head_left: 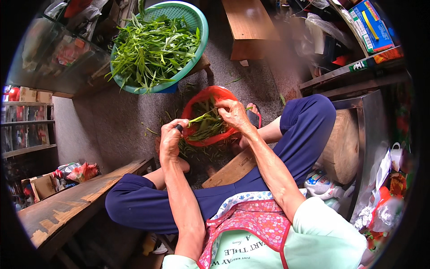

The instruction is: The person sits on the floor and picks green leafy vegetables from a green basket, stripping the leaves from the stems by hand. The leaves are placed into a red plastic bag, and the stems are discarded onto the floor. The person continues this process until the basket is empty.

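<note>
My left hand (pixel 170 138) is closed around the end of some thin green stems (pixel 199 118). A small black thing (pixel 179 127) shows at its fingers; its kind is not clear. My right hand (pixel 234 115) has its fingers pinched over the red basket, at the other side of the same stems. Under both hands stands the red round basket (pixel 188 109), which looks to be lined or made of red plastic. Green and yellowish stems and leaves (pixel 210 130) lie inside it.
Beyond the basket, a turquoise colander (pixel 204 31) heaped with long green leaves (pixel 154 51) rests on a low wooden stool. A wooden bench (pixel 251 27) stands far ahead. Leaf scraps litter the grey floor (pixel 130 116). A worn wooden plank (pixel 85 193) lies left, and cluttered shelves (pixel 354 76) line the right.
</note>
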